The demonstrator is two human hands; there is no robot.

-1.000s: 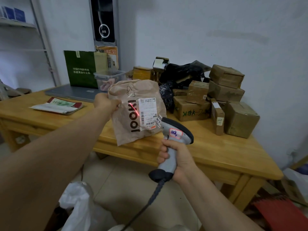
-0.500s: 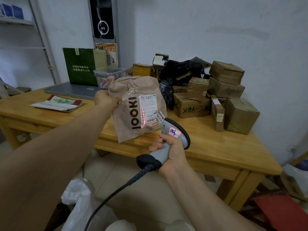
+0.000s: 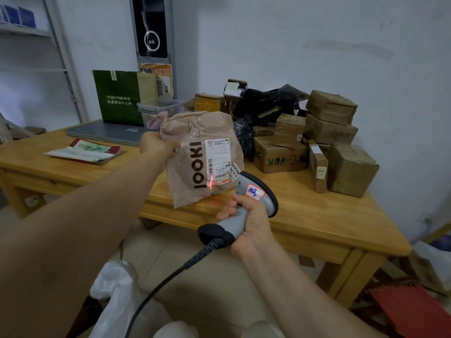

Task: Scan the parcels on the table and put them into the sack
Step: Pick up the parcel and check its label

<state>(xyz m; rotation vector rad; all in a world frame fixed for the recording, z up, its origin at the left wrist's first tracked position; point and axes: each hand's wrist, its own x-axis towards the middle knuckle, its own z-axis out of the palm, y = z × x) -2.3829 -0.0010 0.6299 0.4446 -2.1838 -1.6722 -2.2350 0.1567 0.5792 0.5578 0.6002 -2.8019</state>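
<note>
1. Wooden table [image 3: 317,217] against a pale wall, tiled floor below. Metal shelf [image 3: 26,30] far left, black wall device [image 3: 151,28] behind the table's back edge.
2. Holds a brown paper parcel [image 3: 195,132] upright in the left hand [image 3: 156,146], above the table's near edge. Fingers curled round the parcel's left side, pinching the paper. Dark "IOOKI" lettering running sideways, white shipping label [image 3: 218,157] just right of it.
3. Grips a grey barcode scanner [image 3: 258,195] in the right hand [image 3: 251,222], fingers wrapped tight round the handle. Head aimed up at the parcel from just below and right of it. Handwritten sticker on top of the head. Cannot tell whether the nose touches the paper.
4. Throws a red laser line [image 3: 211,183] across the lower end of the label and onto the paper beside it.
5. Trails a black cable [image 3: 158,287] from the handle base down toward the lower edge of view.
6. Other parcels on the far right of the table: cardboard boxes [image 3: 341,142] stacked near the wall, one marked in green pen. Black plastic bags [image 3: 263,103] behind and left of them.
7. Left half of the table: closed grey laptop [image 3: 105,131], green paper bag [image 3: 117,96] standing behind it, clear plastic tub [image 3: 161,109] beside that, booklet [image 3: 85,151] lying flat near the left edge.
8. White sack [image 3: 114,296] on the floor, low between the two forearms. Mouth not clearly visible.
9. Red ribbed object [image 3: 415,311] on the floor at lower right, under the table's end.
</note>
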